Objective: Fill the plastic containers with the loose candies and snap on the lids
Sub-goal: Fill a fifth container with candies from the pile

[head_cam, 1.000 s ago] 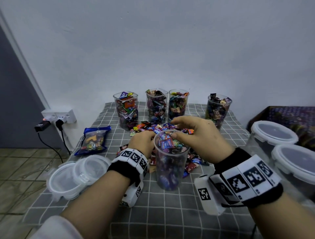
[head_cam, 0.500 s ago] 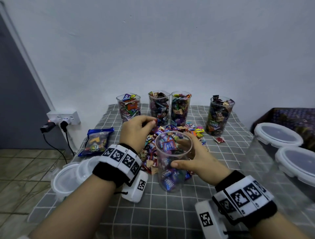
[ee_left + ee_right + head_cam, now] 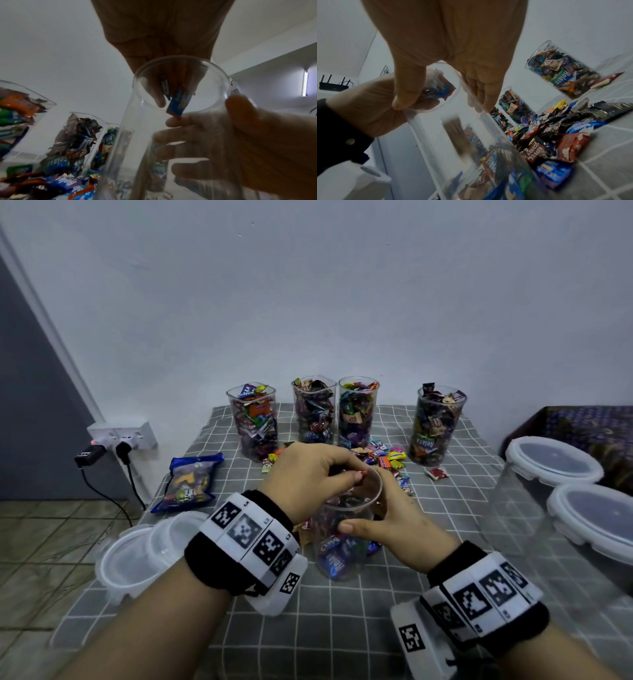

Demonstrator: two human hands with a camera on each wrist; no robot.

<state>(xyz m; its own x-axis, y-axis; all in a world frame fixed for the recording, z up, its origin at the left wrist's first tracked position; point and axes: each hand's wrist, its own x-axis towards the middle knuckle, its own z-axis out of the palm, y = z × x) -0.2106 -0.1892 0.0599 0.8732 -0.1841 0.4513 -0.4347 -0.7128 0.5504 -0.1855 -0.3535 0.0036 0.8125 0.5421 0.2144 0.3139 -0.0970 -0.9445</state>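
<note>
The right hand (image 3: 394,518) is wrapped around the clear plastic container (image 3: 346,542), with the thumb on the near side and the fingers on the far side, and it keeps the container upright on the surface (image 3: 342,628) with the grey checked cloth. This container is about half full of wrapped candies. Directly above its open mouth is the left hand (image 3: 308,477), with the fingers pressed together and pointing down, pinching a few wrapped candies (image 3: 178,104); one is blue and its lower end is already inside the rim. Just beyond both hands lies the pile of loose candies (image 3: 383,457) on the cloth, and behind the pile four filled containers (image 3: 313,409) stand in a row near the wall, all without lids. To the left of the left hand, at the edge of the surface, lie the clear lids (image 3: 144,553), and a blue snack bag (image 3: 190,482) lies a little further away. To the right of the right hand stand two bigger containers with white lids (image 3: 555,460).
</note>
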